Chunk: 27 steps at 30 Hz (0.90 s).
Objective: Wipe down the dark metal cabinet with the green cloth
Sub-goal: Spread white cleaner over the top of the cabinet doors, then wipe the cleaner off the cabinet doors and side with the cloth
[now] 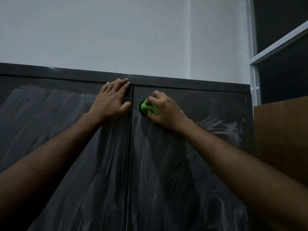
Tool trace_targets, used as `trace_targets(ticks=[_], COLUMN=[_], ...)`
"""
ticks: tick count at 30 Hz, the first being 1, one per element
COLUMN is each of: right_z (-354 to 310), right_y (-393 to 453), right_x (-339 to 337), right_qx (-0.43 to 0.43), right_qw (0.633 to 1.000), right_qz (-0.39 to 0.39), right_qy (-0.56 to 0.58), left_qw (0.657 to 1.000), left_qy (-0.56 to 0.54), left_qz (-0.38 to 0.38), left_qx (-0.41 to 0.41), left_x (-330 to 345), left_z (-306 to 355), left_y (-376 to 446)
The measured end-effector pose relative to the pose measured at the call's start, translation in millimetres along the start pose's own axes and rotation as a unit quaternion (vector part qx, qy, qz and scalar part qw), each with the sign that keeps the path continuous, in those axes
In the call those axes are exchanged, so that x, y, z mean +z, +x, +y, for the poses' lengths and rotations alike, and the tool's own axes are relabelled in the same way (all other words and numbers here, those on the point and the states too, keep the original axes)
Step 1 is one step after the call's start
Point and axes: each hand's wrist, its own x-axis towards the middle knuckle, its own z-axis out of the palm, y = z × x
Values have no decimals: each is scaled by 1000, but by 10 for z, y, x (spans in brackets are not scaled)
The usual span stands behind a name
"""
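Note:
The dark metal cabinet (200,164) fills the lower part of the view, with two doors meeting at a vertical seam in the middle. Pale streaky smears cover both doors. My left hand (112,100) lies flat with straight fingers on the top right corner of the left door, fingertips at the cabinet's top edge. My right hand (164,110) grips a bunched green cloth (149,108) and holds it against the upper left of the right door, close to the seam. Most of the cloth is hidden under the fingers.
A pale wall (116,30) rises behind the cabinet. A brown board (281,130) stands against the cabinet's right side. Above it is a white-framed dark window or panel (283,39).

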Motion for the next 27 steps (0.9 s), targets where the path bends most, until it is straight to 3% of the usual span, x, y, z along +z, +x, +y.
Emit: trace_targets(ticks=[2,6,8,12,14,16,19,21,24,27], right_z=[44,-13,-173,-319,-284,-225,-186,-190,-238,-265], right_y=[-19,167,200,53,12,-30,-102,-158,-253,-348], right_x=[-67,-45,41,28,-67,-137,-230,-288,-343,-377], right_qx=[14,111,110,44,74,134,246,299,334,374], right_qw=[1000,990,991,999,997,987,940,885,798,735], right_qz=[2,86,80,-24,-16,42,86,78,60,38], right_qy=[-12,-8,-10,6,18,73,222,350,499,564], left_qw=[1000,1000,999,998,996,991,968,932,859,779], left_qy=[-5,-11,-23,-48,-75,-104,-237,-361,-496,-611], left_qz=[-5,-15,-19,-14,7,38,51,-5,-108,-109], left_qx=[5,20,27,37,48,71,70,21,-62,-88], left_x=[-18,-33,-36,-10,-31,-63,-67,-52,-6,34], left_z=[-24,-75,-94,-133,-90,15,250,433,676,896], left_y=[-10,-9,2,-1,-38,-79,-142,-176,-176,-170])
